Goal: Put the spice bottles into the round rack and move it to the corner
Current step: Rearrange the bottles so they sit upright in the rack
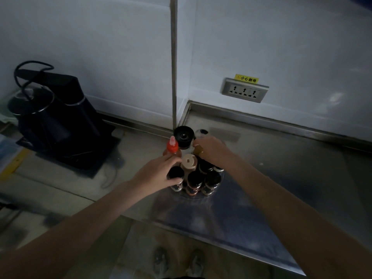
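Note:
The round rack (193, 196) stands on the steel counter, a short way out from the wall corner, packed with several spice bottles. Dark-capped jars (194, 180) fill its front. A red-capped squeeze bottle (172, 147), a large black-lidded bottle (183, 136) and a beige-lidded jar (188, 162) stand behind them. My left hand (157, 174) grips the rack's left side, fingers around a dark-capped jar (176, 174). My right hand (211, 150) is closed on the right rear side, over a gold-capped bottle (198, 150). The rack's base is mostly hidden by the bottles.
A black electric kettle (50, 117) with its coiled cord sits on a dark mat at the left. A wall socket (244, 90) is on the right wall above the counter (281, 178). A vertical pipe (174, 67) runs down the corner. The counter's front edge lies close below my arms.

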Tool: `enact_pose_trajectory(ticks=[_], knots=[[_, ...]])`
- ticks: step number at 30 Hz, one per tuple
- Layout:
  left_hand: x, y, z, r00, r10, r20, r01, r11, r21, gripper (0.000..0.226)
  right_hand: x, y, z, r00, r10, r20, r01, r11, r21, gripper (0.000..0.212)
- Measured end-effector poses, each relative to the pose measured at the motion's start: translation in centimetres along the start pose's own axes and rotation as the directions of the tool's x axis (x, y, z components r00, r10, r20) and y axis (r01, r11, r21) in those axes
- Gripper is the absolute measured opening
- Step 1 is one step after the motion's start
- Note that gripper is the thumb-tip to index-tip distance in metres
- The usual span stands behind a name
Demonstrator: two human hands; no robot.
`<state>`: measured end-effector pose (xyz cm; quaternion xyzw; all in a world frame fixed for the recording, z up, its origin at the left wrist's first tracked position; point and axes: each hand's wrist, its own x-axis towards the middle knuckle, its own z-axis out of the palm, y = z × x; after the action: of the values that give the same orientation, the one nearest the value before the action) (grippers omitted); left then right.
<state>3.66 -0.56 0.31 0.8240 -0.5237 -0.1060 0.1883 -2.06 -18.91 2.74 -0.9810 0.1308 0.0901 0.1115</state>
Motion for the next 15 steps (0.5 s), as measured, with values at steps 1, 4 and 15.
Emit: enact_pose_trajectory(ticks=[1, 4, 15], knots=[[0.3, 0.4, 0.0, 1.000, -0.008, -0.016, 0.008, 1.000, 0.000, 0.044, 0.0, 0.0, 0.1, 1.000, 0.009, -0.004, -0.009, 1.000, 0.024, 0.026], [1.5, 1.5, -0.2, 0.999, -0.027, -0.041, 0.026, 1.000, -0.009, 0.038, 0.0, -0.1, 0.5, 0.999, 0.042, -0.019, -0.040, 0.996, 0.078, 0.024], [6.8, 3.2, 0.1, 0.930, -0.046, 0.364, -0.060, 0.960, 0.274, 0.046, -1.5, 0.8, -7.5, 0.951, 0.162, -0.263, -0.047, 0.918, 0.395, 0.025]])
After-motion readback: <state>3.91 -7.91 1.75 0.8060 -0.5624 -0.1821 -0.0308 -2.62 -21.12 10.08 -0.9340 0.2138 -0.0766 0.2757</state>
